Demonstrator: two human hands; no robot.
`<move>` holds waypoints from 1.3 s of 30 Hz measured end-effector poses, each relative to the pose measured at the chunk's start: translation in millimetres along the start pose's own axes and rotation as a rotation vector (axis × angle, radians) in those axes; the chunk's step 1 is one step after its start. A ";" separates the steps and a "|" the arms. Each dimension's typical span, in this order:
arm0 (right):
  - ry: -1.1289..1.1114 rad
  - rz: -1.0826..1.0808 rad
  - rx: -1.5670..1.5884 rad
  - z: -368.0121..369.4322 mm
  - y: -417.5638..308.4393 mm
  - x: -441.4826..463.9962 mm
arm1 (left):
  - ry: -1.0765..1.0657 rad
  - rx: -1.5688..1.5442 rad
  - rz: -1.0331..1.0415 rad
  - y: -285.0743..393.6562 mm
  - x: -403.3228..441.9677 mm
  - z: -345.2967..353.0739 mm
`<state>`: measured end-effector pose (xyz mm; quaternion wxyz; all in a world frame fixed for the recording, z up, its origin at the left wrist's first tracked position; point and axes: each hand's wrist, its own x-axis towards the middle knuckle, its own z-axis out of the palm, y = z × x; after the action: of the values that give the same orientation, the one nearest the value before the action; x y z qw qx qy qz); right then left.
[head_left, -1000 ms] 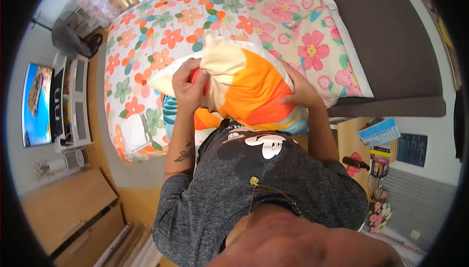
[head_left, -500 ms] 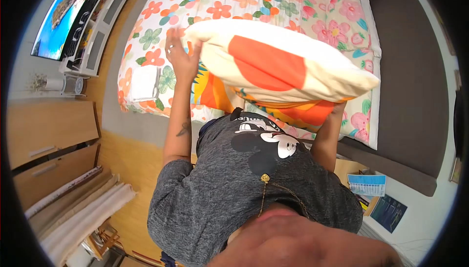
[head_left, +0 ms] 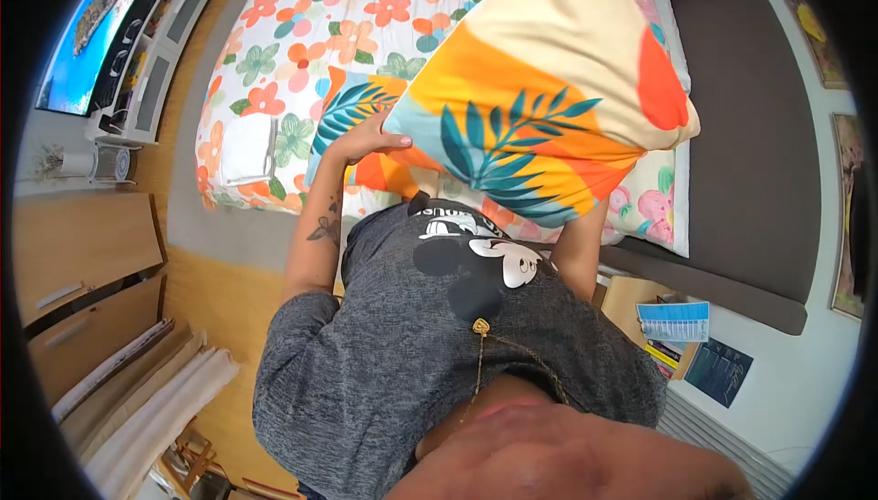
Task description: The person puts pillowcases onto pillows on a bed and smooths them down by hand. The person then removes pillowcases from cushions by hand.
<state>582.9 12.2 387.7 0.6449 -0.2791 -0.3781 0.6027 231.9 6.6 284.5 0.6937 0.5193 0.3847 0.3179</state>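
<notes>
A large cushion (head_left: 540, 107) with cream, orange, red and pale blue areas and dark teal leaves is held tilted above the bed, in front of my chest. My left hand (head_left: 368, 139) is closed at its left edge, with the thumb toward the front face. My right forearm (head_left: 581, 249) goes up behind the cushion's lower right part, which hides that hand. Beneath, on the bed, lies a second cushion (head_left: 343, 121) with similar teal leaves and orange, partly covered by my left hand and the first cushion.
The bed (head_left: 352, 40) has a floral cover, with floral pillows (head_left: 654, 203) against a dark headboard (head_left: 741, 134). A folded white cloth (head_left: 247, 150) lies at the bed's left. A television (head_left: 91, 34), wooden drawers (head_left: 87, 244) and hanging fabrics (head_left: 155, 399) stand left; a small shelf (head_left: 622, 303) is lower right.
The cushion has turned and tipped up, so its leaf-patterned part now faces me. My left hand has moved lower and slightly right along its edge. The second cushion shows more.
</notes>
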 end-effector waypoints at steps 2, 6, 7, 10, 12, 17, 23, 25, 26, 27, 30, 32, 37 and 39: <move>0.027 -0.015 -0.002 -2.3 -4.2 3.2 | 0.052 -0.001 -0.061 -1.6 -1.2 7.2; 0.108 -0.001 -0.036 -17.5 -1.5 6.6 | 0.180 -0.169 0.099 51.4 5.8 41.6; 0.134 0.021 -0.058 -26.3 3.8 6.2 | 0.209 -0.268 0.127 77.3 6.7 54.7; 0.226 0.146 -0.164 -68.4 38.1 -8.7 | 0.159 -0.374 0.133 106.9 17.9 52.1; 0.269 0.286 -0.277 -101.8 66.6 -28.3 | 0.118 -0.388 0.126 110.1 31.6 50.8; 0.473 0.407 -0.626 -64.6 47.4 -70.4 | 0.114 -0.486 -0.008 91.0 33.8 66.3; -0.159 0.382 -0.812 41.9 35.4 -85.9 | 0.218 -0.665 -0.158 31.9 15.5 96.3; -0.126 0.130 -0.904 76.0 60.9 -98.6 | 0.231 -0.669 -0.211 26.4 5.1 101.3; -0.080 0.032 -0.951 83.4 77.6 -97.9 | 0.227 -0.657 -0.210 20.2 -2.0 102.5; -0.071 0.033 -0.948 87.9 85.5 -97.3 | 0.226 -0.647 -0.201 20.0 -8.6 104.0; 0.042 0.081 -1.105 98.2 98.0 -101.2 | 0.232 -0.591 -0.209 20.8 -29.9 109.9; 0.004 0.041 -1.188 92.5 105.7 -102.6 | 0.281 -0.547 -0.242 9.4 -36.3 105.6; -0.071 0.241 -1.151 88.6 116.5 -102.6 | 0.311 -0.729 -0.106 15.5 -53.8 102.0; -0.072 0.257 -1.178 79.7 109.6 -101.9 | 0.338 -0.846 -0.110 25.3 -58.4 97.3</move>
<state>456.4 -83.2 327.3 0.2906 -0.6123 -0.6330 0.3741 285.6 -82.2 336.9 0.7882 0.1103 0.3558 0.4899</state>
